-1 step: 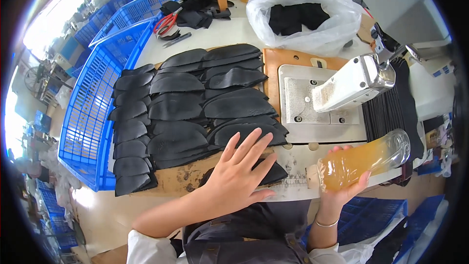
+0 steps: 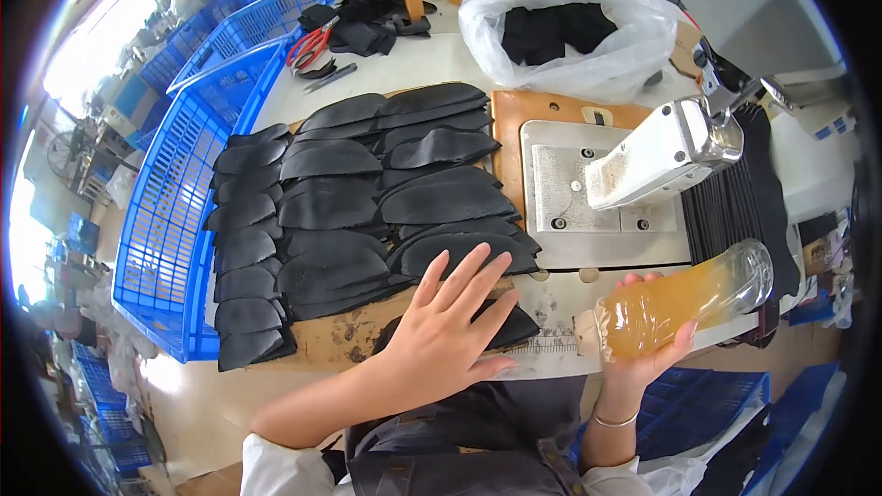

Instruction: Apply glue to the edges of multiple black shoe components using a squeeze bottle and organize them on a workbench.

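Note:
My left hand lies palm down with its fingers spread. It is over a black curved piece at the table's front edge, and the fingertips reach the stack of black pieces behind it. My right hand is wrapped round a clear bottle of amber liquid that looks like glue. The bottle lies tilted, its pale, crusted mouth pointing left toward my left hand. Rows of overlapping black pieces cover the brown board to the left.
A white sewing machine stands at the right, with a row of black pieces beyond it. Behind are an open plastic bag of black material, red-handled pliers and a thread snipper. A blue crate adjoins the table's left side.

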### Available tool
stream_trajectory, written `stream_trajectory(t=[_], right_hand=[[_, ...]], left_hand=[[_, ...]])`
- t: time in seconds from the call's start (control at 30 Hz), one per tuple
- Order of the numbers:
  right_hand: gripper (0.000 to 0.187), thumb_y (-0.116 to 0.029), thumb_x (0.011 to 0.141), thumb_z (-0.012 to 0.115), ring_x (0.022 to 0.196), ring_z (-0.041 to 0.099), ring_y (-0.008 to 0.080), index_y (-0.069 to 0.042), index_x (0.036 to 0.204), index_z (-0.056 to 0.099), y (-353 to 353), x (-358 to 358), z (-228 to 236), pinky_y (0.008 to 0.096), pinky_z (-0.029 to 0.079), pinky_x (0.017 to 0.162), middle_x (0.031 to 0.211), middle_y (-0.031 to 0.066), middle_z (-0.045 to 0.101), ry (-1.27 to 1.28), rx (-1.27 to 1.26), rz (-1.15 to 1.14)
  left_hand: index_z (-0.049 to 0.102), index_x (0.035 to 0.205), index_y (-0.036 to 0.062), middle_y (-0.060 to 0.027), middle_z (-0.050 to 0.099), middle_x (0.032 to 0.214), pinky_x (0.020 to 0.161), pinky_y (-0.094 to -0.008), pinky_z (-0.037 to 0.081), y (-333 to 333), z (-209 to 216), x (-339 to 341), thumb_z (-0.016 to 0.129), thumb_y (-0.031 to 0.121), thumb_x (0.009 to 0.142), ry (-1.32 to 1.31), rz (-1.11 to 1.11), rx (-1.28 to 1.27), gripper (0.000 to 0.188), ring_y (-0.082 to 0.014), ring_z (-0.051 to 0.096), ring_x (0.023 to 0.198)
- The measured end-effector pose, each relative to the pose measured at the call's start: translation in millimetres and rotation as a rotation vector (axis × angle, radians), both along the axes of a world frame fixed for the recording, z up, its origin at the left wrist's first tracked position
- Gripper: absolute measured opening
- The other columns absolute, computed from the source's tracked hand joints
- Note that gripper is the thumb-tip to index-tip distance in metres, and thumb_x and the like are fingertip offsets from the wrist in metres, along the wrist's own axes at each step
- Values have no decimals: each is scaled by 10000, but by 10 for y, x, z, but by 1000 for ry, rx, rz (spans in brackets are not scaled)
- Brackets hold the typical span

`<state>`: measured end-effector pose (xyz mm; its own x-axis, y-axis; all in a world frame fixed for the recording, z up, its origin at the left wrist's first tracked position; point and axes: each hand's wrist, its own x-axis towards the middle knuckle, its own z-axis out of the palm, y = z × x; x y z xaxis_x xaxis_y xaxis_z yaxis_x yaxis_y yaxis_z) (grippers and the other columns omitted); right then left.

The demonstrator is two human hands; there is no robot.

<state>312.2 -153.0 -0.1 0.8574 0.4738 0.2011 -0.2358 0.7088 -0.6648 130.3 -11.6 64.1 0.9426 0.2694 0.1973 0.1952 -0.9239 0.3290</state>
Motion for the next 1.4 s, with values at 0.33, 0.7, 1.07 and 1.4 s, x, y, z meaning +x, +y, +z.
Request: stream_trajectory(t=[0.33, 0.7, 1.07, 1.4], right_hand=[[644, -546, 872, 414, 992, 574, 304, -45, 1276, 398, -1, 7, 63, 430, 464, 891, 1118, 149, 510, -20, -123, -4], [605, -517, 894, 400, 962, 582, 305, -37, 1263, 407, 16, -27, 80, 430, 473, 860, 1095, 156, 526, -22, -150, -22], [594, -526, 902, 400, 1009, 556, 290, -59, 1270, 423, -10, 4, 52, 404, 460, 890, 1108, 129, 525, -40, -135, 68], [624, -553, 884, 402, 981, 572, 287, -18, 1200, 456, -2, 0, 77, 415, 462, 869, 1096, 140, 527, -8, -160, 38]], left_hand=[[570, 864, 60, -135, 493, 1311, 1036, -519, 276, -45, -10, -70, 782, 300, 649, -148, 23, 4, 386, -319, 451, 1226], [543, 791, 100, -133, 519, 1293, 1046, -516, 255, -115, -55, 30, 800, 248, 639, -184, 46, -22, 334, -324, 472, 1206], [583, 798, 102, -108, 523, 1295, 1045, -513, 265, -183, -163, 124, 717, 124, 656, -237, 33, -2, 197, -299, 486, 1196], [570, 842, 78, -145, 509, 1301, 1045, -514, 262, -191, -145, 49, 758, 171, 664, -298, 247, -56, 275, -344, 440, 1235]])
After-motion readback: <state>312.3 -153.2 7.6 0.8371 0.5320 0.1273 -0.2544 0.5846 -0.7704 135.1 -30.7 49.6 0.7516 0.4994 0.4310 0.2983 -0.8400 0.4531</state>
